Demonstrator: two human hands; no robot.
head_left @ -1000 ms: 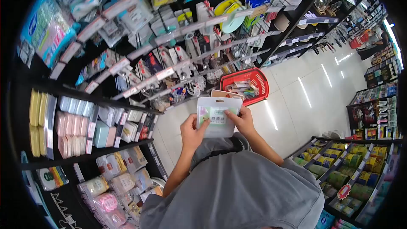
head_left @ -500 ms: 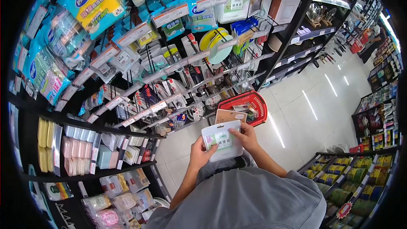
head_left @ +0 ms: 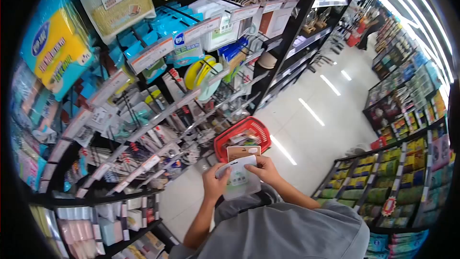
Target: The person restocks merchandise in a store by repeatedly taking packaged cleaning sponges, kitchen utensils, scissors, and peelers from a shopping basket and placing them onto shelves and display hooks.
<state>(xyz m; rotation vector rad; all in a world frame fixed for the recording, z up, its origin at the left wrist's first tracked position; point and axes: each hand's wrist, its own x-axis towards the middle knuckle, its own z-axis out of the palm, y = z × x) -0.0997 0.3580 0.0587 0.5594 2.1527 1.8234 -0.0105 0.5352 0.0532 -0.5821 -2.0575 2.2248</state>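
In front of my body I hold a white, flat pack of strainer bags point(head_left: 238, 178) with a green-and-white printed label. My left hand point(head_left: 215, 181) grips its left edge, thumb on the front. My right hand point(head_left: 266, 170) pinches the upper right side, its thumb also on the front. Behind the pack, a brown cardboard-topped package point(head_left: 242, 152) sticks up above its top edge; its lower part is hidden, and I cannot tell which fingers hold it. Just beyond the packages, a red shopping basket point(head_left: 258, 130) with several items in it stands on the floor.
On the left a shelf rack carries hanging cleaning cloths point(head_left: 57, 50), yellow-and-green round items point(head_left: 201, 74) and price rails. A pale tiled aisle point(head_left: 297, 129) runs away to the upper right. Shelves of green and yellow packs point(head_left: 383, 177) line the right; a person point(head_left: 373, 29) is far down the aisle.
My view has turned to the right, so the shelves and basket shift left in the picture. Both hands keep hold of the pack, which now tilts slightly differently.
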